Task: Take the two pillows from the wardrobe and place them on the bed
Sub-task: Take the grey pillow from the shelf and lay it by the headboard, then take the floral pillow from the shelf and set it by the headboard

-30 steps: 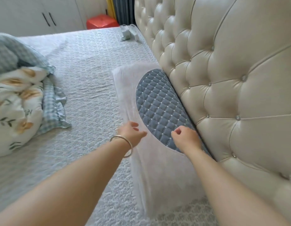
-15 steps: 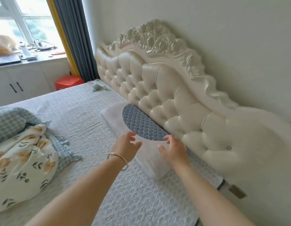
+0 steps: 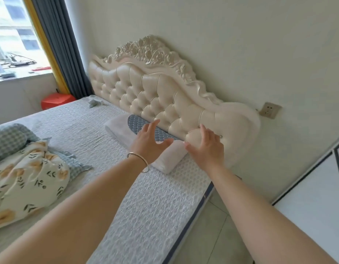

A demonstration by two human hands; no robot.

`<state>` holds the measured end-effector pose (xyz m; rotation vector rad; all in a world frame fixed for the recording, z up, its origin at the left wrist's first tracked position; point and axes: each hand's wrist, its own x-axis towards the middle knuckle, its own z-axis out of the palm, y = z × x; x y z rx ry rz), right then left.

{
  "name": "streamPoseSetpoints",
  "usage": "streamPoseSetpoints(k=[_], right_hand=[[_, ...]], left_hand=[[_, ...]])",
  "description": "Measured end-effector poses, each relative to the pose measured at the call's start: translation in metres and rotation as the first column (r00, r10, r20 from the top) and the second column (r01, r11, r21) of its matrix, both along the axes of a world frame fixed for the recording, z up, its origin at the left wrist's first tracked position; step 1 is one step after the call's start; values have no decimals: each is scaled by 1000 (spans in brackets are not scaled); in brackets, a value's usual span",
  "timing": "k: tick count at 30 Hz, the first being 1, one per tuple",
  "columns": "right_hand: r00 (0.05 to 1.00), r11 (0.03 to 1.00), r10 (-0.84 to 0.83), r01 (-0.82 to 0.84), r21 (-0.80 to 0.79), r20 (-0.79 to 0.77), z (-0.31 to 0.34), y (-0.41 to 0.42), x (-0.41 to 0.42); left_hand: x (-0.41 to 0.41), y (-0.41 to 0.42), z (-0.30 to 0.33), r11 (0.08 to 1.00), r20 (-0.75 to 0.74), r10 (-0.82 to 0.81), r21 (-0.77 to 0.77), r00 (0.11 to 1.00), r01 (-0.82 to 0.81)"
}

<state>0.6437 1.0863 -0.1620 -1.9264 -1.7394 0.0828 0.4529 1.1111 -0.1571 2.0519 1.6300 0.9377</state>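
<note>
A white pillow (image 3: 119,126) with a blue quilted oval patch lies on the bed (image 3: 85,130), along the foot of the tufted cream headboard (image 3: 155,92). My left hand (image 3: 148,141), with a bangle on the wrist, hovers above the pillow's near end, fingers spread and empty. My right hand (image 3: 207,147) is raised beside it, fingers apart, in front of the headboard and holding nothing. Only this one pillow is in view. A white wardrobe front (image 3: 317,197) shows at the right edge.
A bundled floral and checked quilt (image 3: 26,174) lies on the bed's left side. A small crumpled cloth (image 3: 94,101) sits near the far end. A red box (image 3: 56,101), curtain and window are beyond. A wall socket (image 3: 269,110) is right of the headboard; tiled floor runs beside the bed.
Both hands have lifted off the pillow and opened, and the pillow stays against the headboard. The view has pulled back and up, so the bed edge, floor and wardrobe now show.
</note>
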Motion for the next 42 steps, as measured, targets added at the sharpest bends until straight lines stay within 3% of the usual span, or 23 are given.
streamPoseSetpoints(k=[12,18,29,35,42], right_hand=[[924,927,-366,373,45,-116,-11,-224,-63],[881,882,-469,470,10,-60,-4,-343,-94],[856,867,-493,498,-8,-153,-29,-520,-170],[794,812,-580,580,-59,-180,-31,-599,-198],[696,699,-685,711,78,-214,-22,-665,-233]], left_hand=[[-47,-164,5,943,-10,-316,107,949,315],[-57,-266,0,898,-1,-434,86,901,432],[-110,-428,-12,856,-4,-512,75,859,511],[-120,-505,-14,786,-43,-615,42,787,617],[-135,-549,-8,669,-60,-738,65,672,741]])
